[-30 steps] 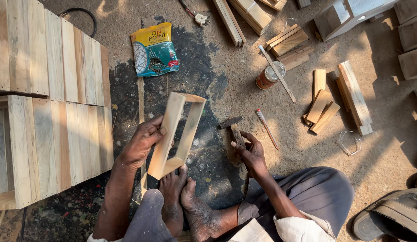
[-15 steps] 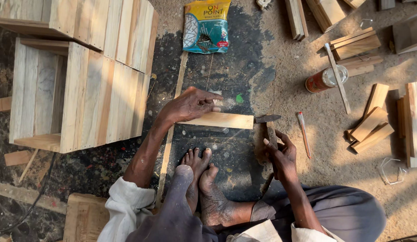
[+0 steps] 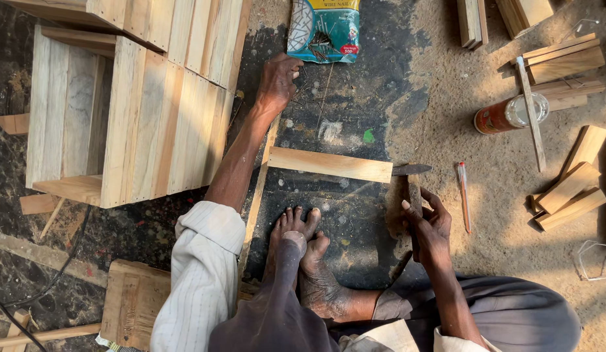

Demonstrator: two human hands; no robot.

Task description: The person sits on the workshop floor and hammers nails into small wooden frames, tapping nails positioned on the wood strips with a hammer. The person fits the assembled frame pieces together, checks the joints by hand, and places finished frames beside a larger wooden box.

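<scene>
Head view: left hand (image 3: pixel 277 81) open, reaching beside nail bag (image 3: pixel 324 29) above wooden frame (image 3: pixel 329 164); right hand (image 3: pixel 430 225) gripping hammer (image 3: pixel 410 179) right of frame

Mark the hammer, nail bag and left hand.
hammer (image 3: pixel 411 170), head view, on its metal head.
nail bag (image 3: pixel 324 29), head view, on the bag's middle.
left hand (image 3: pixel 277 79), head view, on its back.

Wooden crates (image 3: pixel 146 111), a red can (image 3: pixel 505 116), scattered offcuts (image 3: pixel 567 189).
</scene>
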